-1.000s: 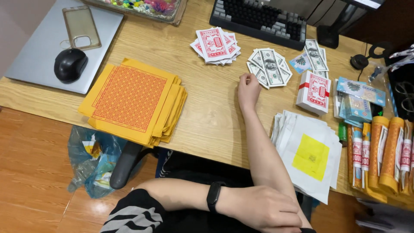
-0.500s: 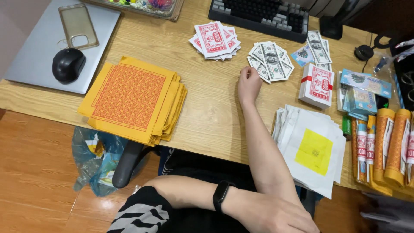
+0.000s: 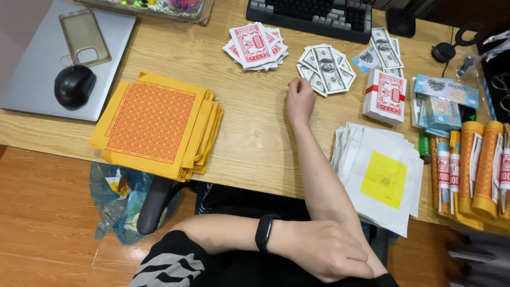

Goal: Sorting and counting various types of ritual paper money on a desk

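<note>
Head view, nearest you: your left hand (image 3: 324, 250) rests curled over your right forearm near the elbow, off the table edge, gripping no object; a black wristband (image 3: 264, 233) sits on that wrist.
Right arm: it runs up from the lower right across the wooden table (image 3: 255, 133) toward the far middle.
Near right: a stack of white sheets with a yellow square (image 3: 382, 178) lies just beside your forearm, fanned at its edges.
Near left: a thick pile of orange patterned paper squares (image 3: 156, 125) sits at the table's front edge, well apart from your right hand.
Below the table: a blue plastic bag (image 3: 114, 199) lies on the floor beside a chair arm.
Right hand: your right hand (image 3: 300, 98) lies on the table with fingers loosely curled, its fingertips touching the near edge of the fan of grey banknote-style papers (image 3: 326, 66); it is not closed on them.
Beyond, left of the fan: a loose pile of red-and-white printed notes (image 3: 255, 45).
Right of the fan: a banded red-and-white bundle (image 3: 387, 95), then blue-green note packs (image 3: 443, 98) and orange paper rolls (image 3: 481, 165) at the right edge.
Far left: a black mouse (image 3: 73, 85) and a clear phone case (image 3: 85, 37) rest on a closed grey laptop (image 3: 32, 74).
Far edge: a dark keyboard (image 3: 313, 13).
</note>
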